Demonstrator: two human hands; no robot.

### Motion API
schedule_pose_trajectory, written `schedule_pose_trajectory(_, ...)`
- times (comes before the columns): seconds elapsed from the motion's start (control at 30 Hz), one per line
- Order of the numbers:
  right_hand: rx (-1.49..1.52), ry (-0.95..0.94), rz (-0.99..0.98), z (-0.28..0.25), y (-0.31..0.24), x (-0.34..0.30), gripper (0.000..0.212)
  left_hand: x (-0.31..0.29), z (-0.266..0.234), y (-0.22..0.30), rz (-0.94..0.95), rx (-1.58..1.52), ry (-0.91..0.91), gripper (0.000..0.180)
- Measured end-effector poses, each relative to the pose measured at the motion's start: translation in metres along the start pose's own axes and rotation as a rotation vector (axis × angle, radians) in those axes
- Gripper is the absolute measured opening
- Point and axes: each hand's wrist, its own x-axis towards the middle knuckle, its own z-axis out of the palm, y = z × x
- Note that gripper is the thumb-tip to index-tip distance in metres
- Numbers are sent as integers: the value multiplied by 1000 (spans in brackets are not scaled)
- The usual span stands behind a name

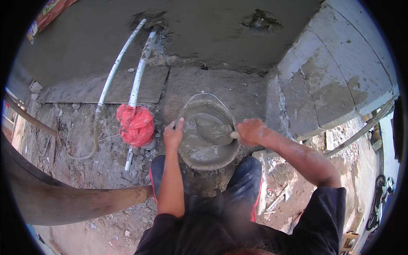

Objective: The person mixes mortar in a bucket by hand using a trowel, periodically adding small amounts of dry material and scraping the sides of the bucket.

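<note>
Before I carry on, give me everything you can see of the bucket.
The bucket is round, open-topped and grey, its rim crusted with dried mortar; its base material is hard to tell. A thin wire handle arches beyond the far rim. Inside is wet grey mortar, heaped toward the right. It stands just ahead of the person's knees, mouth up. The left hand grips its left rim; the right hand holds a pale-handled tool at the right.

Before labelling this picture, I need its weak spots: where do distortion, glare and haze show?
Head view: straight edges bend toward the black fisheye rim; head view: pale ground at right looks overexposed, and wet mortar shines; head view: a hazy patch lies over the dark shirt; head view: left hand and right hand look clear.
</note>
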Motion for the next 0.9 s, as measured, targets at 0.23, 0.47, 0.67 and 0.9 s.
schedule_pose_trajectory(0.23,-247,126,3,72,-1,76,21,-10,29,24,49,-13,83,51)
schedule_pose_trajectory(0.47,-519,107,-147,13,-9,34,19,3,10,-3,12,-87,109,54)
schedule_pose_trajectory(0.67,-645,236,-230,-23,-17,83,15,14,35,-9,61,-46,195,54)
schedule_pose_trajectory(0.9,-589,72,-227,11,-30,48,25,11,15,-10,34,-83,166,49)
